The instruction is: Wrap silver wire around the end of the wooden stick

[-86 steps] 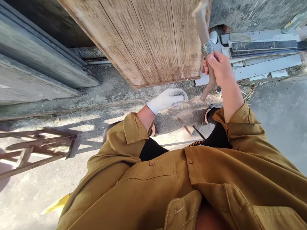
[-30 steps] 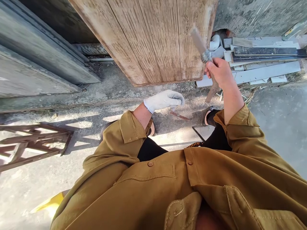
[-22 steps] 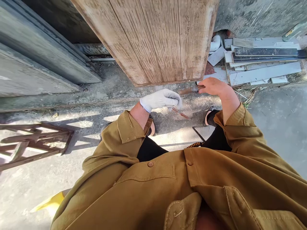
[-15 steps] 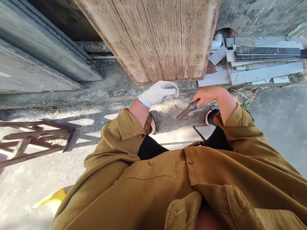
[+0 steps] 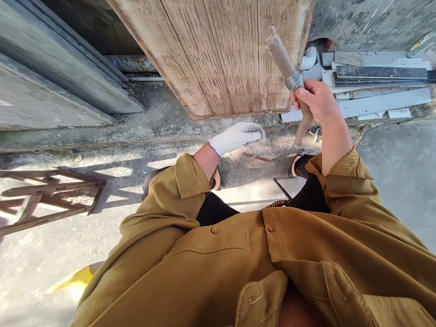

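Note:
My right hand (image 5: 315, 100), bare, is closed round a wooden stick (image 5: 282, 56) with a band of wire (image 5: 294, 80) wound about it just above my thumb. The stick tilts up to the left, its frayed end in front of the plank door, and its crooked lower part shows below my fingers. In a white knit glove, my left hand (image 5: 236, 137) is held low with its fingers curled in; whatever they may hold is hidden. A thin reddish-brown strip (image 5: 257, 156) lies on the ground just under it.
A wooden plank door (image 5: 231, 68) stands ahead. To its right are stacked boards and tile strips (image 5: 378, 97) and a white pipe (image 5: 309, 58). A wooden rack (image 5: 51, 195) is on the left, and something yellow (image 5: 76, 281) lies at lower left.
My right hand has raised the stick from near the ground and swung its end up in front of the door. My left hand has shifted slightly right, still curled.

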`<control>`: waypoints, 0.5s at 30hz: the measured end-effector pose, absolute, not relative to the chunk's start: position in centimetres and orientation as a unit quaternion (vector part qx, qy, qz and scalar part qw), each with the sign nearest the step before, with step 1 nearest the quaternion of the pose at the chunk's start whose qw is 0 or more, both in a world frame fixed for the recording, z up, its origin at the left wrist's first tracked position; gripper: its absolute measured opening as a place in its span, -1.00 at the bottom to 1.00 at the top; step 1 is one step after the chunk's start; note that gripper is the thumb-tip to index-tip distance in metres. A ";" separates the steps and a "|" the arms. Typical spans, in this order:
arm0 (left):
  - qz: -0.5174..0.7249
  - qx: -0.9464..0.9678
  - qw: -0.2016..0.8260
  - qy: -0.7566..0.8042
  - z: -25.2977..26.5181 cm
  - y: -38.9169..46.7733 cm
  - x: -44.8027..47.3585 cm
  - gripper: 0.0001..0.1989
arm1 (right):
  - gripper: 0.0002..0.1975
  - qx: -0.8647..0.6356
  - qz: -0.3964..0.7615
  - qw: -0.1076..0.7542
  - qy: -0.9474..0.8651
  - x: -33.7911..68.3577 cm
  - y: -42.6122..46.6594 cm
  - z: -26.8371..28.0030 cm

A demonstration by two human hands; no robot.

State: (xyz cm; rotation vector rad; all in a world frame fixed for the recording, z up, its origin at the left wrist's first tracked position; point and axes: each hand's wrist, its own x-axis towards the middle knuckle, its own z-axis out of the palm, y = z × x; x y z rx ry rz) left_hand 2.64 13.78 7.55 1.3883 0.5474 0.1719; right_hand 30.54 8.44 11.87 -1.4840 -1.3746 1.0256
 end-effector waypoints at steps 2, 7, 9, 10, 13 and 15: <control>0.055 0.629 0.741 0.226 7.6 13.7 2.6 -0.86 | -0.44 -0.641 0.374 0.398 -0.539 30.9 8.9 11.0; 0.005 0.644 0.738 0.199 7.7 13.6 2.4 -0.84 | -0.59 -0.712 0.273 0.222 -0.608 30.8 9.2 10.0; -0.003 0.663 0.724 0.193 7.9 13.7 2.2 -0.82 | -0.65 -0.695 0.270 0.130 -0.653 30.5 9.1 10.0; -0.001 0.672 0.714 0.195 7.9 13.7 2.1 -0.82 | -0.66 -0.680 0.294 0.089 -0.666 30.3 9.0 10.0; 0.015 0.689 0.690 0.222 8.0 13.9 2.0 -0.83 | -0.69 -0.629 0.405 0.023 -0.664 29.1 8.4 9.7; 0.030 0.684 0.689 0.239 8.2 14.1 1.9 -0.83 | -0.71 -0.608 0.446 0.034 -0.655 27.9 7.8 9.3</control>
